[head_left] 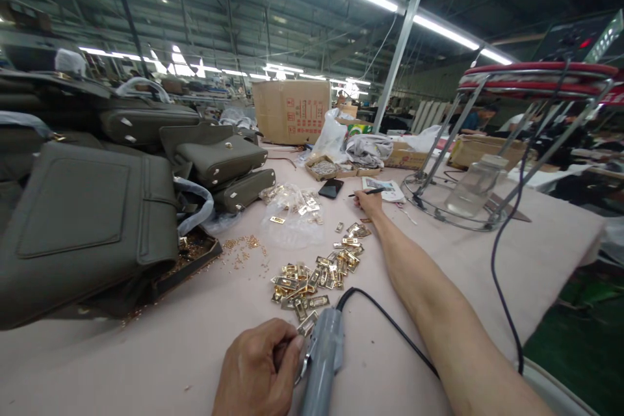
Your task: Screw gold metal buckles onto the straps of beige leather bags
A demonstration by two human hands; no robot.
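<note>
1. Currently, head view: right hand [369, 201] reaches far out, fingers closed on a black pen [374, 191] at the edge of a printed paper [391, 190], phone [331, 188] just left of it.
2. Head view: left hand [258, 364] is near the wearer, fingers curled, thumb against forefinger, right beside a grey tool [324, 357] with a cord [390, 324]; can't tell if anything is pinched.
3. Head view: gold plates [287, 283] lie loose beyond the left hand; plastic bag [287, 234] behind them, dark handbags [88, 214] to the left.
4. Judgement: step in hand looks like pen handling, picking up or putting down unclear. Next move calls for a firm pen grip and a forearm clear of the plates.
</note>
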